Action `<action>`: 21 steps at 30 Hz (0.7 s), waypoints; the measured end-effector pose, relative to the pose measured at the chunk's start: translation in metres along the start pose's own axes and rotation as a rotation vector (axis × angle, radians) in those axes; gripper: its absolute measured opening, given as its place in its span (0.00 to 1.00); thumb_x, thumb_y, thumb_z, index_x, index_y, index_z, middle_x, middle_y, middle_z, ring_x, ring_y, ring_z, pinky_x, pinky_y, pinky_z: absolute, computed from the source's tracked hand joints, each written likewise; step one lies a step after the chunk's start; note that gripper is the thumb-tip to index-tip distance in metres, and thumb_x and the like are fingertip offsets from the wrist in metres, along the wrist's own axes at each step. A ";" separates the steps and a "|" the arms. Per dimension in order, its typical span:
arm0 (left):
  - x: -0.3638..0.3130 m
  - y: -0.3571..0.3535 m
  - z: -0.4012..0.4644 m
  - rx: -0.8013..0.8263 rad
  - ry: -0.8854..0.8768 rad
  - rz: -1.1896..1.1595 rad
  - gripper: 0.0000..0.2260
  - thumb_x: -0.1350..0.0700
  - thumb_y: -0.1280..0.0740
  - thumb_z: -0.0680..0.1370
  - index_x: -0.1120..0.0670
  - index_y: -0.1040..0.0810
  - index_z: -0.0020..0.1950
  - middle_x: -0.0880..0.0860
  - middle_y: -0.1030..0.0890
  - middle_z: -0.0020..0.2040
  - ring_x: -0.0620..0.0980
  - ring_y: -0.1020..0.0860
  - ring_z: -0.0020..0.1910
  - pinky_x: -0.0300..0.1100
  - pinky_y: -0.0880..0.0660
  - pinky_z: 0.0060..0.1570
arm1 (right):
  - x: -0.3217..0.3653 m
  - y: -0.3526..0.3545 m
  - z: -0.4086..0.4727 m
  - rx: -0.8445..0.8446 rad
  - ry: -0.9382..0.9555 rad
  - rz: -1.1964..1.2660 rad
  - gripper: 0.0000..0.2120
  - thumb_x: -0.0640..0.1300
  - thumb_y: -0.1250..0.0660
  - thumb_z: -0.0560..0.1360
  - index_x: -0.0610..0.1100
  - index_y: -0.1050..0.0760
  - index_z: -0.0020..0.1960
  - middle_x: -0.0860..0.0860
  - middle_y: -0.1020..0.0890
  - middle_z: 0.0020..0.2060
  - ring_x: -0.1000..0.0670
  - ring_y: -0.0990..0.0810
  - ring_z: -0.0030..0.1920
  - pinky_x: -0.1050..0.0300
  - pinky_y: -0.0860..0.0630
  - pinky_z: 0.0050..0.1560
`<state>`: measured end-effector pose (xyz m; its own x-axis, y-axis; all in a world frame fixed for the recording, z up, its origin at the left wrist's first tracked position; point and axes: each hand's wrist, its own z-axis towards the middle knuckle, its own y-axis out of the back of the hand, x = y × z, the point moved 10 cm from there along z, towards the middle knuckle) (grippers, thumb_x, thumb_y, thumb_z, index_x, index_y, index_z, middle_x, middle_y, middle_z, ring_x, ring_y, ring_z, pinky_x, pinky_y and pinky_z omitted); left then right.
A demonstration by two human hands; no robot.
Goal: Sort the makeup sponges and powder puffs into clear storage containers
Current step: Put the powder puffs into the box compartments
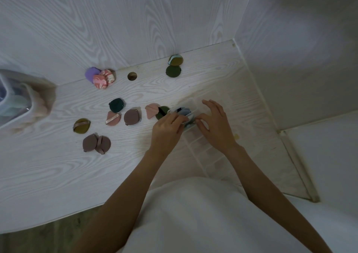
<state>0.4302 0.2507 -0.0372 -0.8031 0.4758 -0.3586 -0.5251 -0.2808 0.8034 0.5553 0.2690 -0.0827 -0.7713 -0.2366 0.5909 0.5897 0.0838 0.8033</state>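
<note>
A small clear container (190, 105) stands on the white table (58, 175) and holds grey-blue puffs (185, 111). My left hand (167, 129) pinches a puff at the container's near left edge. My right hand (216, 124) touches the same spot from the right, fingers bent and partly spread. Loose puffs lie to the left: a pink one (152, 110), an olive one (162, 112), a brown one (132, 117), a dark green one (116, 105), a pink one with a strap (113, 118), a mustard one (82, 125) and two mauve ones (96, 144).
A large clear bin (29, 105) with pastel sponges stands at the left edge. Purple and patterned pink puffs (100, 78) rest against the back wall, two olive puffs (174, 66) further right. A cable hole (132, 76) pierces the table. A clear divided tray (205, 152) lies under my right forearm.
</note>
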 end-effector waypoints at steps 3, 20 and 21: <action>0.007 -0.007 -0.002 0.050 0.065 -0.032 0.04 0.58 0.28 0.71 0.56 0.17 0.45 0.52 0.17 0.41 0.52 0.20 0.36 0.44 0.23 0.34 | 0.001 0.003 0.006 -0.010 0.000 -0.033 0.17 0.51 0.45 0.76 0.44 0.20 0.47 0.41 0.30 0.67 0.40 0.37 0.70 0.45 0.37 0.66; 0.035 -0.006 0.002 0.128 0.367 -0.104 0.05 0.55 0.29 0.72 0.55 0.19 0.44 0.52 0.18 0.39 0.51 0.22 0.37 0.40 0.28 0.31 | 0.046 -0.008 0.043 0.127 0.393 -0.274 0.04 0.41 0.27 0.67 0.41 0.18 0.39 0.44 0.25 0.65 0.39 0.33 0.69 0.40 0.40 0.69; 0.036 -0.006 0.002 0.129 0.370 -0.103 0.05 0.55 0.30 0.72 0.55 0.18 0.44 0.52 0.18 0.39 0.51 0.22 0.37 0.40 0.29 0.32 | 0.047 -0.005 0.040 0.131 0.423 -0.267 0.04 0.43 0.30 0.69 0.42 0.18 0.39 0.44 0.26 0.65 0.39 0.34 0.69 0.40 0.39 0.69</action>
<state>0.4046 0.2710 -0.0542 -0.8076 0.1571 -0.5685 -0.5875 -0.1288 0.7989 0.5062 0.2964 -0.0562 -0.7103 -0.6350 0.3037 0.3298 0.0810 0.9406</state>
